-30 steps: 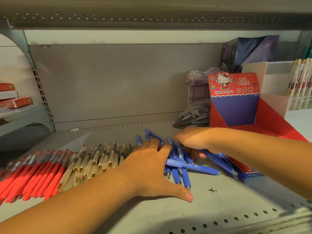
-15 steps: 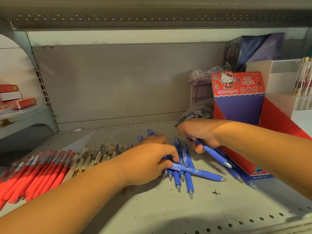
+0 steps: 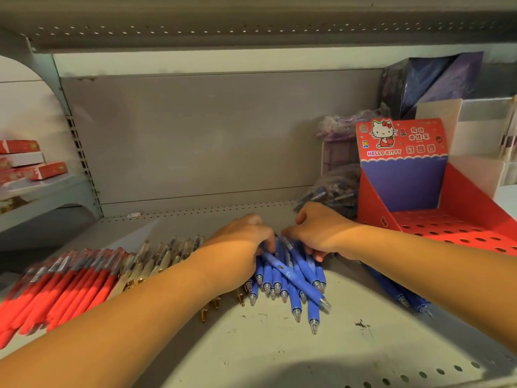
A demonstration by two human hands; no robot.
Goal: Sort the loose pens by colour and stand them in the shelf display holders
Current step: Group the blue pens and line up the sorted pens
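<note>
A bundle of blue pens [image 3: 288,278] lies on the grey shelf [image 3: 279,354], tips toward me. My left hand [image 3: 240,242] and my right hand [image 3: 319,233] close in on the bundle from either side, fingers curled round its upper ends. Left of them lie cream pens with gold tips [image 3: 156,261], then a row of red pens [image 3: 64,287]. A few more blue pens [image 3: 405,295] lie under my right forearm. The red Hello Kitty display holder [image 3: 458,228] with a holed tray stands at the right, with no pens in it.
Bagged pens [image 3: 333,191] and purple packets sit behind the holder. White display boxes [image 3: 475,130] stand at the far right. Red and white boxes [image 3: 33,163] rest on the neighbouring shelf at left. An upper shelf [image 3: 251,29] hangs overhead.
Both hands came together in the middle, gathering the scattered blue pens into one tight bundle. My right hand brought its blue pen into the group.
</note>
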